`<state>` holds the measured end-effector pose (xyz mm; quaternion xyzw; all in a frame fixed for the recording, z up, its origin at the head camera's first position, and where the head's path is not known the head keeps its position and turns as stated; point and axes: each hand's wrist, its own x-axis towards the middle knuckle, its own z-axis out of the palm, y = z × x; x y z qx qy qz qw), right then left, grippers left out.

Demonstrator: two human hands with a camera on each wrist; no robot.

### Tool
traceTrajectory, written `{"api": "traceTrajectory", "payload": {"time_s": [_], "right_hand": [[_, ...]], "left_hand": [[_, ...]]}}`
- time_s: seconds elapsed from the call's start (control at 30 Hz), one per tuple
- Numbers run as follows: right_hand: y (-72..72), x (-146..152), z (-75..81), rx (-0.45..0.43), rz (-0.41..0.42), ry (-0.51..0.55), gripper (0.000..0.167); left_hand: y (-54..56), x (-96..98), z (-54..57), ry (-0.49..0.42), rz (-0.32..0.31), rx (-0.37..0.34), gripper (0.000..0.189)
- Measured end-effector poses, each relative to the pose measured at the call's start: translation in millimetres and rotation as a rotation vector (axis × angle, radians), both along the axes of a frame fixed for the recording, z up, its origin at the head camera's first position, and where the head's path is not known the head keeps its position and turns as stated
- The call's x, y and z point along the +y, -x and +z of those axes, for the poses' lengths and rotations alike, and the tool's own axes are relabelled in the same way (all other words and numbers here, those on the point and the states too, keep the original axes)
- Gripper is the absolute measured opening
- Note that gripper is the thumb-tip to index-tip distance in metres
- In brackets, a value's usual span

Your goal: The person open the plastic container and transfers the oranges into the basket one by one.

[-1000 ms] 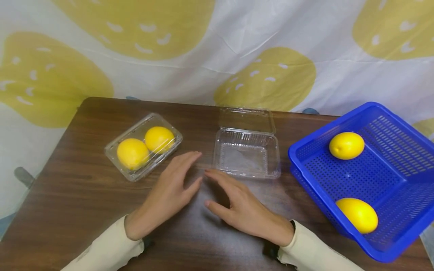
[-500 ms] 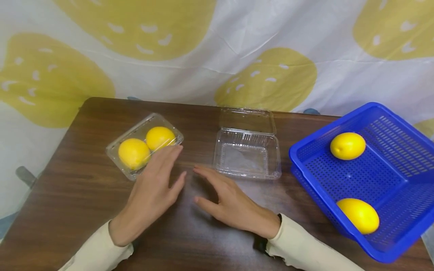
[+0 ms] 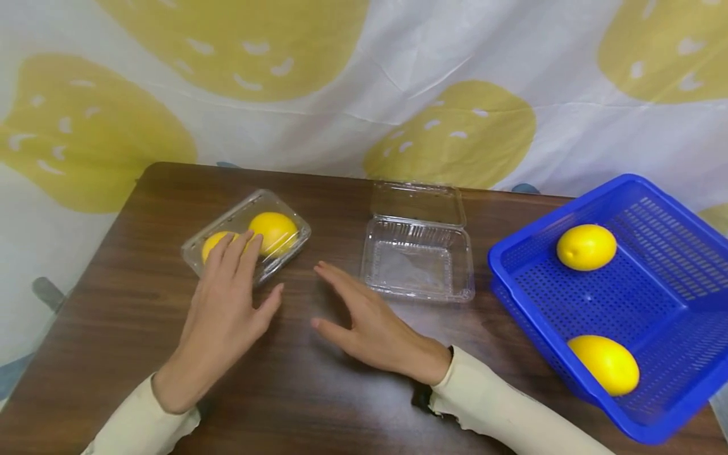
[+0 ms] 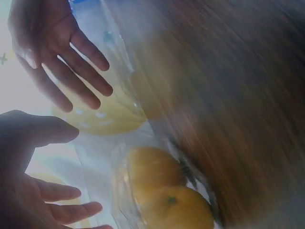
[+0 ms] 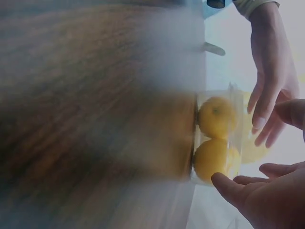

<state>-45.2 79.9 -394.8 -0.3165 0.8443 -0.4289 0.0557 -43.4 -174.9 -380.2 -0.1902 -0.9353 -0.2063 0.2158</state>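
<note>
Two lemons, the farther lemon (image 3: 274, 232) and a nearer one partly hidden by fingers, lie inside a closed clear plastic clamshell box (image 3: 267, 201) at the left of the table. Over its near side hovers my left hand (image 3: 218, 303), fingers spread; the left wrist view shows them apart from the box (image 4: 119, 191). My right hand (image 3: 375, 325) holds nothing, its fingers extended above the table between that box and a second clamshell (image 3: 418, 287). This second one stands with its lid (image 3: 418, 202) raised and nothing inside.
A blue plastic basket (image 3: 540, 328) stands at the right with one lemon (image 3: 587, 247) toward the back and another lemon (image 3: 607, 364) near the front. Behind the brown table (image 3: 318, 398) hangs a white cloth (image 3: 318, 139) with yellow prints.
My left hand has moved left from mid-table to above the filled clamshell. The right hand has shifted a little left as well. Boxes and basket have stayed in place.
</note>
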Motion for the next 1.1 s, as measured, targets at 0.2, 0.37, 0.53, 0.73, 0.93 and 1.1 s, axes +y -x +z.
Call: {"api": "traceTrajectory", "payload": {"time_s": [0.2, 0.37, 0.53, 0.73, 0.93, 1.1], "right_hand": [[7.1, -9.5, -5.6, -0.026, -0.013, -0.02, 0.087], [12.2, -20.2, -9.5, -0.071, -0.036, -0.023, 0.091], [19.9, -31.1, -11.9, -0.106, -0.074, 0.013, 0.095], [33.3, -40.4, -16.3, -0.117, -0.11, 0.033, 0.096], [47.5, -47.1, -20.8, -0.111, -0.139, 0.046, 0.095], [55.9, -53.4, -21.0, -0.11, -0.165, 0.065, 0.095]], "left_hand": [[4.5, -12.4, -0.4, 0.047, 0.04, -0.002, 0.083], [8.5, -22.1, -0.4, 0.079, 0.065, -0.037, 0.088], [10.7, -30.9, 0.0, 0.084, 0.073, -0.084, 0.087], [15.2, -38.9, 2.4, 0.099, 0.091, -0.141, 0.087], [18.2, -45.4, 2.3, 0.115, 0.087, -0.218, 0.089], [19.6, -49.9, 2.5, 0.115, 0.085, -0.277, 0.094]]}}
